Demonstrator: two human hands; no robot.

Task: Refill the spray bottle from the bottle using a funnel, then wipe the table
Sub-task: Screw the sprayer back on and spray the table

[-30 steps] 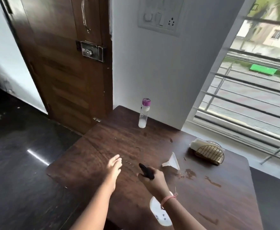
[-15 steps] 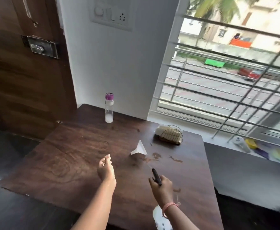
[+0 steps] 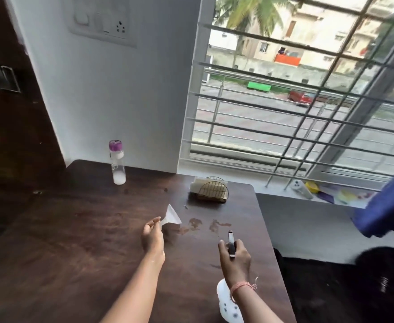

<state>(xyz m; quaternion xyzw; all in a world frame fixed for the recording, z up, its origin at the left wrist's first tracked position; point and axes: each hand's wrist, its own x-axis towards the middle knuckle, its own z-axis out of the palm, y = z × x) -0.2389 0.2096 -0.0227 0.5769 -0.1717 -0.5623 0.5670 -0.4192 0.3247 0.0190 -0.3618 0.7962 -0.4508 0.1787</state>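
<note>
Funnel (image 3: 171, 217) on wet dark wood table (image 3: 74, 241), barred window (image 3: 296, 101) behind

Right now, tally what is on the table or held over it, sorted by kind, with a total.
Bottles: 1, the purple-capped bottle standing near the wall.
Funnels: 1, the white funnel pinched by the left hand.
Sprayer parts: 1, the black sprayer part in the right hand.
Wire holders: 1, the wire holder with a pale stack in it.
Total: 4.
</note>
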